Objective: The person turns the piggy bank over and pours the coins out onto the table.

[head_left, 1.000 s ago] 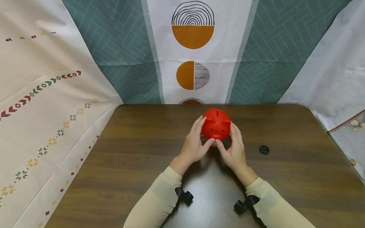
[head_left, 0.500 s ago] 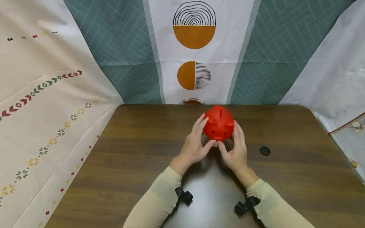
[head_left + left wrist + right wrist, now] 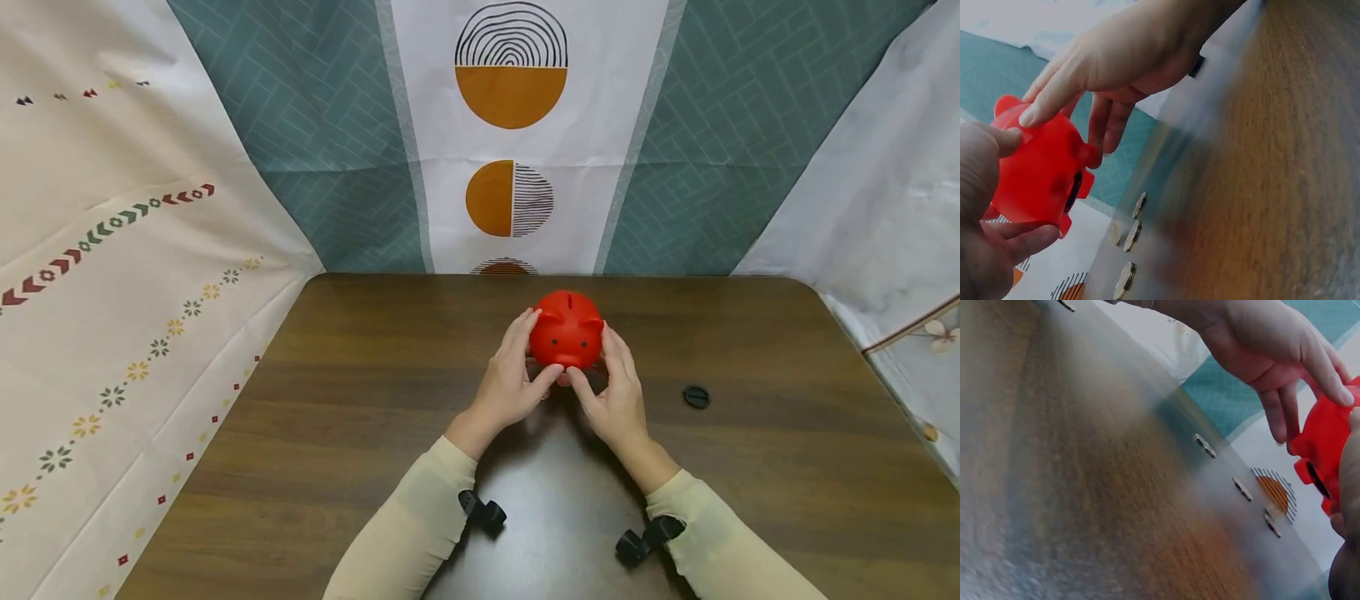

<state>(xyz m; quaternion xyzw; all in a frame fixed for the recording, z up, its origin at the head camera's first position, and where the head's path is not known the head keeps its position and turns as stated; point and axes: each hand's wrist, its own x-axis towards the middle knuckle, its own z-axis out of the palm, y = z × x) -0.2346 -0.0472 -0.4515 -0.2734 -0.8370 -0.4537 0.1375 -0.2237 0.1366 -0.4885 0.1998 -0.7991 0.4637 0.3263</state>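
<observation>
A red piggy bank (image 3: 567, 330) is held off the table between both hands, its face towards me and coin slot on top. My left hand (image 3: 508, 377) grips its left side, thumb by the snout. My right hand (image 3: 617, 387) grips the opposite side the same way. From the left wrist view, the dark round hole (image 3: 1074, 190) in the piggy bank's belly shows between its feet, facing the table. Several coins (image 3: 1133, 235) lie on the tabletop below it, seen nearly edge-on; the head view mostly hides them behind the hands and piggy bank.
A black round plug (image 3: 696, 397) lies on the brown wooden table (image 3: 360, 375), right of the right hand. Patterned cloths (image 3: 345, 125) hang behind the table's far edge and along both sides. Black camera mounts (image 3: 483, 512) sit on both wrists.
Half a second ago the piggy bank was higher and turned with its back more in view. Now it has come down and left, its face more upright; both hands keep their grip.
</observation>
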